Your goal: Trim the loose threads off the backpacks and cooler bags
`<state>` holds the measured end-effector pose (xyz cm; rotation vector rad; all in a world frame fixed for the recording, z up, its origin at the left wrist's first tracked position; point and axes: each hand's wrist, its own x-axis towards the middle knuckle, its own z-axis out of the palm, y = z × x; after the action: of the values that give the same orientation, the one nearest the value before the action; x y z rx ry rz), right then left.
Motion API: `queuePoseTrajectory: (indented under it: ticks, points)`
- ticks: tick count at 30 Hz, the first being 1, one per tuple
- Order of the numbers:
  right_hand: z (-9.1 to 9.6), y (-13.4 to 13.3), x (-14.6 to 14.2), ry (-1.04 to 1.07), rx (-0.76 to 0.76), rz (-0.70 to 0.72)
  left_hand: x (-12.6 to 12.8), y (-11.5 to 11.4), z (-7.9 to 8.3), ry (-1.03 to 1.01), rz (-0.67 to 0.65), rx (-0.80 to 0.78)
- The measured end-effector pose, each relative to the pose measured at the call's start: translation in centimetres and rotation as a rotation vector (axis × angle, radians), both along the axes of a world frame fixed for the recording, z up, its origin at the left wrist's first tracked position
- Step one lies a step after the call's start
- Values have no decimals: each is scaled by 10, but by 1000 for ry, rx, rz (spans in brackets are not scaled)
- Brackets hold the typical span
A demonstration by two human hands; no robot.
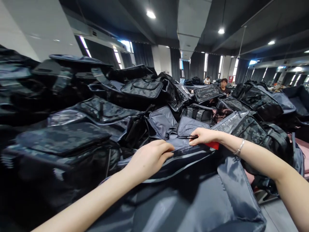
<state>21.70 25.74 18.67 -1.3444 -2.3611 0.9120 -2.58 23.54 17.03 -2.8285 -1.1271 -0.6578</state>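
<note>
A grey-blue fabric bag (193,196) lies turned inside out in front of me, its lining facing up. My left hand (149,158) pinches the bag's upper edge, fingers closed on the fabric. My right hand (205,136) is closed round a small tool with a red handle (213,145) and thin dark blades (187,137), which touch the lining near the bag's opening. A bracelet (239,148) sits on my right wrist.
Piles of dark bags (101,112) cover the table to the left and ahead, more bags (260,100) stacked at the right. A person (224,86) sits far back among them. A pink table edge (304,151) shows at the right.
</note>
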Motion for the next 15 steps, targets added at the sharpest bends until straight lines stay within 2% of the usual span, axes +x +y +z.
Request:
queuePoseTrajectory:
  ticks: [3, 6, 9, 15]
  points:
    - [-1, -4, -1, -19, 43, -5, 14, 9, 4, -19, 60, -141]
    - [-2, -17, -8, -151, 337, -105, 13, 17, 7, -56, 97, -355]
    - [-3, -30, -14, -249, 648, -170, 9, 20, 8, -89, 93, -447]
    - [-6, -36, -9, -413, 1174, 86, 9, 15, 8, -134, 51, -509]
